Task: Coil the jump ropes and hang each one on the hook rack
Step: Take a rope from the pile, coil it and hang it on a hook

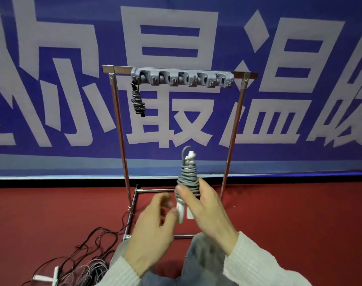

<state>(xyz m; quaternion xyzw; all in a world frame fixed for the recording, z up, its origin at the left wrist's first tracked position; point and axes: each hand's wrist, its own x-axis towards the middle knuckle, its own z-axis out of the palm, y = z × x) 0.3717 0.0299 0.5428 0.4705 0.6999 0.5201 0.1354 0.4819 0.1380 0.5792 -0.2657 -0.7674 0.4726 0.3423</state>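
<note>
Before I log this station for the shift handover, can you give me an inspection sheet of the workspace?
Surface: red floor, frame feet resting on it.
Job's things: hook rack on metal frame; dark coiled rope hangs at its left end; grey coiled rope with white handles held upright.
Clutter: nothing seen.
Hands: right hand grips the grey coil; left hand blurred beside the handles, fingers loosely curled.
Cables: uncoiled ropes tangled at lower left.
Surroundings: blue banner with white characters.

A grey rope [188,178] coiled round white handles stands upright below the grey hook rack [182,78], whose leftmost hook carries a dark coiled rope [137,100].
</note>
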